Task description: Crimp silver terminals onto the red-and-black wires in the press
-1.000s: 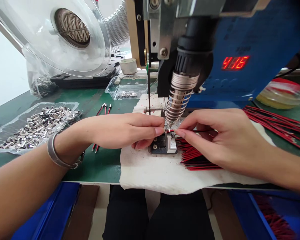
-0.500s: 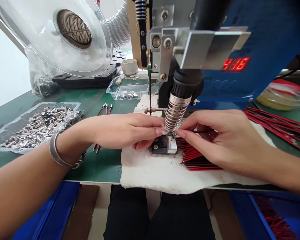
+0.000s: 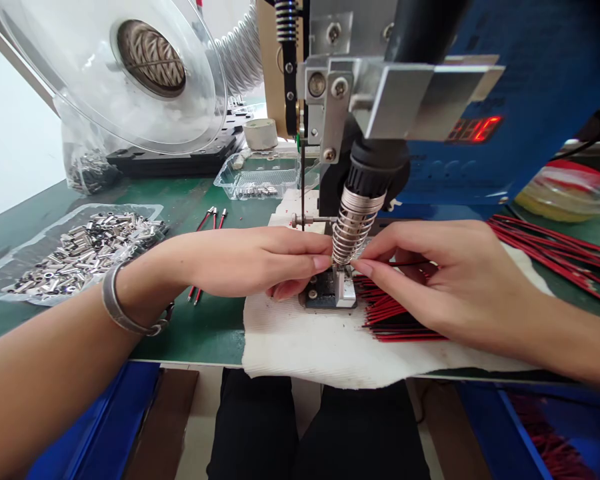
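Head view: both hands meet at centre frame, fingertips nearly touching over the small metal fixture on the white cloth, right under the coiled nozzle. The right hand is pinched on a thin red wire, whose long axis runs left to right and points in at the fixture. The left hand comes from the frame's left with thumb and forefinger closed; what it grips is too small to tell. Loose red wires lie under the right hand.
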Demonstrator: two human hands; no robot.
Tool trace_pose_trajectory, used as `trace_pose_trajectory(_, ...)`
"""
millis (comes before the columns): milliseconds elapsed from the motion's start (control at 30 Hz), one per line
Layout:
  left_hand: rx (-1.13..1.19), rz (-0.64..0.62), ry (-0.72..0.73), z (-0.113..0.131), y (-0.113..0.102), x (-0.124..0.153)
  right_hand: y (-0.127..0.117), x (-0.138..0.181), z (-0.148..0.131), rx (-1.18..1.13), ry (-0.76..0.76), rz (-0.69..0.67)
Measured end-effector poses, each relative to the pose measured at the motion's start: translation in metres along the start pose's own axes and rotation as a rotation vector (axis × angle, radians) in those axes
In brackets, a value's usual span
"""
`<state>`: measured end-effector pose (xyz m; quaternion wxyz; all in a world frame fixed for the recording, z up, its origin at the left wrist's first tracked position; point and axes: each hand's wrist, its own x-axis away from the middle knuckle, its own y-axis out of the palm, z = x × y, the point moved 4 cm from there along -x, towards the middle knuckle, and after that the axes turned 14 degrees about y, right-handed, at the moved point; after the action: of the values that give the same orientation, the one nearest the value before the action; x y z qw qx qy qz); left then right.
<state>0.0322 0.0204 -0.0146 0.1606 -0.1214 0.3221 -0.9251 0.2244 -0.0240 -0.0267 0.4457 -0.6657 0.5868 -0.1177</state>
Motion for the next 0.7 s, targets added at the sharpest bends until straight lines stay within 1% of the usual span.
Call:
trace_pose_trajectory(367, -0.001, 0.026, -0.012, -0.0008, -0.0009, -0.0001, -0.0005, -0.0011, -0.0006, 0.004, -0.019, 0.003)
trace_pose_trajectory(700, -0.036, 0.012, -0.022, 0.0004, -0.001, 0.0007, 0.0002, 0.0003, 0.0005, 0.021, -0.045, 0.0)
